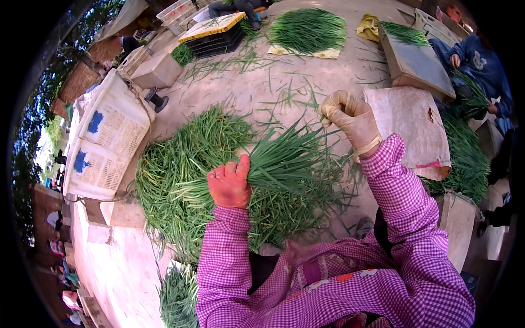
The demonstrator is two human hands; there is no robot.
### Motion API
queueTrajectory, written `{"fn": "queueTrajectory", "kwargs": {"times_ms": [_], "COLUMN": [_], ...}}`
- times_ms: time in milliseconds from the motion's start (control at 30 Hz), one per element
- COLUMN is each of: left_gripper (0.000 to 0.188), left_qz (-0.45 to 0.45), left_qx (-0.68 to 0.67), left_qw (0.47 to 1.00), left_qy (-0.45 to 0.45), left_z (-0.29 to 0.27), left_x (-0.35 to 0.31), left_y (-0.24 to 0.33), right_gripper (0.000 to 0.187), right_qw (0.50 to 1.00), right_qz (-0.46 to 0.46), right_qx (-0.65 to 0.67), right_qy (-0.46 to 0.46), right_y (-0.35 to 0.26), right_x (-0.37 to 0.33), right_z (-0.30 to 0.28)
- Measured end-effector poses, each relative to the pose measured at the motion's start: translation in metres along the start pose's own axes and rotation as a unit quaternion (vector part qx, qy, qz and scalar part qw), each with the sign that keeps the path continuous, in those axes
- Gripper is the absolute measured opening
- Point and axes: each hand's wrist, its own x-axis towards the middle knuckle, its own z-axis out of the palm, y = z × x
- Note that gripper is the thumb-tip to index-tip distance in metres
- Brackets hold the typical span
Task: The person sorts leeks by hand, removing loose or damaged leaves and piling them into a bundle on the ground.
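My left hand (229, 185), in an orange-red glove, is closed around the pale stem end of a bunch of garlic chives (284, 158). The bunch's green leaves fan out to the right. Beyond the leaf tips, my right hand (350, 120) is raised in a cream rubber glove. Its thumb and fingers are pinched together; a thin green blade shows beside the fingertips, but whether they grip it is unclear. Under both hands spreads a large loose heap of garlic chives (186, 147) on the ground.
A white plastic crate (112, 136) stands left of the heap. A pale sack (407, 123) covers something at the right, beside more chives (470, 158). Farther off are a black crate with a yellow-rimmed top (216, 41) and neatly laid chives (308, 31). A co-worker (476, 68) sits at the far right holding greens.
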Motion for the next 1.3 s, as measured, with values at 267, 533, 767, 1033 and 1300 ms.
{"fn": "queueTrajectory", "kwargs": {"times_ms": [267, 533, 767, 1033, 1300], "left_gripper": [0.065, 0.064, 0.064, 0.055, 0.061], "left_qz": [-0.065, -0.066, -0.093, -0.06, -0.053], "left_qx": [0.033, 0.034, 0.017, 0.015, -0.017], "left_qw": [0.997, 0.997, 0.993, 0.997, 0.995], "left_qy": [-0.018, -0.03, -0.067, -0.054, -0.08], "left_z": [-0.006, -0.008, -0.006, -0.001, -0.003], "left_x": [0.001, 0.0, 0.0, 0.003, 0.002], "left_y": [-0.02, -0.021, -0.015, -0.01, 0.002], "right_gripper": [0.048, 0.021, 0.018, 0.036, 0.014], "right_qw": [0.928, 0.963, 0.997, 0.906, 0.974], "right_qz": [0.067, 0.099, 0.008, 0.059, 0.149], "right_qx": [-0.274, -0.13, 0.026, -0.407, -0.151], "right_qy": [-0.245, -0.212, -0.072, -0.1, -0.078], "right_y": [-0.013, -0.003, -0.007, 0.007, 0.044], "right_x": [-0.017, -0.033, -0.008, -0.02, -0.021], "right_z": [-0.01, 0.018, -0.009, 0.02, 0.024]}}
